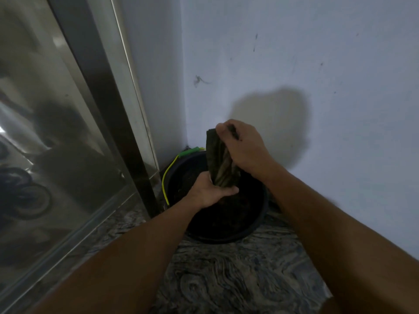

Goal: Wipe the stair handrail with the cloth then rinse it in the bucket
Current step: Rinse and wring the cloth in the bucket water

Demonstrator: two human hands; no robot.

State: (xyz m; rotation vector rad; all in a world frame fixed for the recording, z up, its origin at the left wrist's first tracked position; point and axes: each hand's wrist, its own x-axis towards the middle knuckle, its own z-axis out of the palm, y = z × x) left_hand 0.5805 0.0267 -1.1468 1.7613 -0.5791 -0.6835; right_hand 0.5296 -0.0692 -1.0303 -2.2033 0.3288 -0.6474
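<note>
While both bare forearms reached forward over the patterned floor (pixel 226 279), the black bucket (pixel 256 225) stood in the corner where the pale wall (pixel 317 64) met a metal-framed glass panel (pixel 56 132). Directly above the bucket's opening, the dark olive cloth (pixel 221 162) was held upright and twisted into a rope. The right hand (pixel 243 148) was closed around the cloth's upper end, above the bucket's far rim. The left hand (pixel 212 191) was clenched around the cloth's lower end, just over the bucket's dark inside. A yellow handle (pixel 166 177) with a green grip (pixel 190 151) curved along the bucket's left and far side. Whether the bucket held water could not be told.
</note>
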